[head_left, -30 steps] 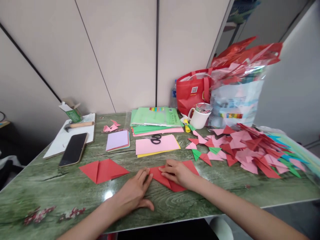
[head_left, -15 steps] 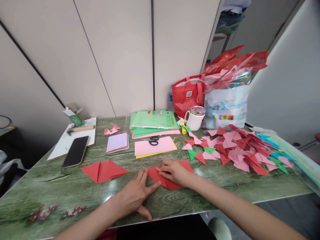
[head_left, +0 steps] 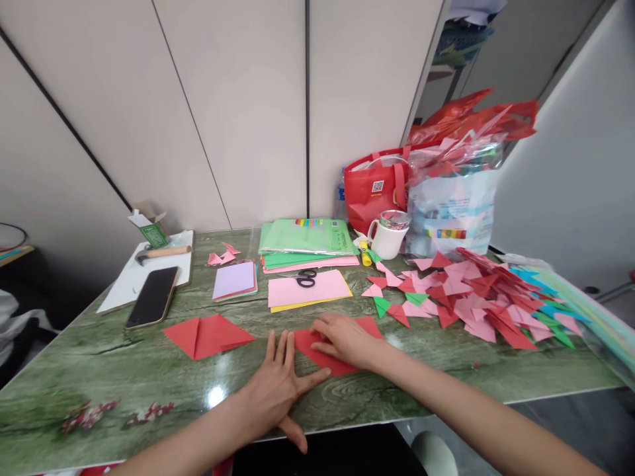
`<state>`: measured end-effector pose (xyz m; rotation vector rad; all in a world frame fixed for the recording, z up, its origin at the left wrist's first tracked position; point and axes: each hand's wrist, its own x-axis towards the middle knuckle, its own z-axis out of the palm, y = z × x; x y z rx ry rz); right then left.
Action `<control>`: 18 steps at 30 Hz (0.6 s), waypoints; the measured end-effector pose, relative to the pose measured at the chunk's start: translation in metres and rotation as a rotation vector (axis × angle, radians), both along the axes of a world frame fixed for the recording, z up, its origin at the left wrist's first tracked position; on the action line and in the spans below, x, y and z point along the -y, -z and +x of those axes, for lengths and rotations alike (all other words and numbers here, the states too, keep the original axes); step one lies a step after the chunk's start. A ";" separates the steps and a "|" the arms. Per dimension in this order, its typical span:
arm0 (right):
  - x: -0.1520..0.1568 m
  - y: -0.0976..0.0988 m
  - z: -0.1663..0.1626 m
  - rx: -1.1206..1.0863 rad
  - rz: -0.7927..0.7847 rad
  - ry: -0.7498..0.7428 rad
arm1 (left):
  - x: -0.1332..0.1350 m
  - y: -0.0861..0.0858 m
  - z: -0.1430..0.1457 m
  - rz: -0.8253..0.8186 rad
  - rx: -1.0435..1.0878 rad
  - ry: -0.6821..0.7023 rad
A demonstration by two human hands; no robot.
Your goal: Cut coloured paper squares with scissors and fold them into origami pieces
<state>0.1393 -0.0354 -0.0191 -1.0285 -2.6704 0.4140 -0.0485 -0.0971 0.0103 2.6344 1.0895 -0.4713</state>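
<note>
A: Observed, your left hand (head_left: 275, 390)?
B: Released, fingers spread; one fingertip meets the near edge of the folded red sheet (head_left: 342, 367), by the middle of the table's (head_left: 149, 380) front edge.
A: Your right hand (head_left: 347, 338)?
B: Across that sheet, fingers bent. Whether you pinch a fold, cannot tell; your hand hides it. Scissors (head_left: 306, 279) on pink paper (head_left: 317, 291), toward the back edge.

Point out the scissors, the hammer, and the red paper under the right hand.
Scissors (head_left: 306, 277): head view, on the black handles.
Hammer (head_left: 169, 252): head view, on the wooden handle.
Red paper (head_left: 331, 363) under the right hand (head_left: 344, 340): head view, on its near part.
</note>
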 end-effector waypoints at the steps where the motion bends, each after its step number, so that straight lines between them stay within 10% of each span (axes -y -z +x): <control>1: 0.002 -0.004 -0.003 0.010 -0.007 -0.012 | 0.000 0.001 -0.001 -0.001 0.011 -0.007; 18: -0.008 -0.021 -0.045 0.209 -0.104 -0.015 | 0.005 0.025 0.004 0.104 -0.085 -0.098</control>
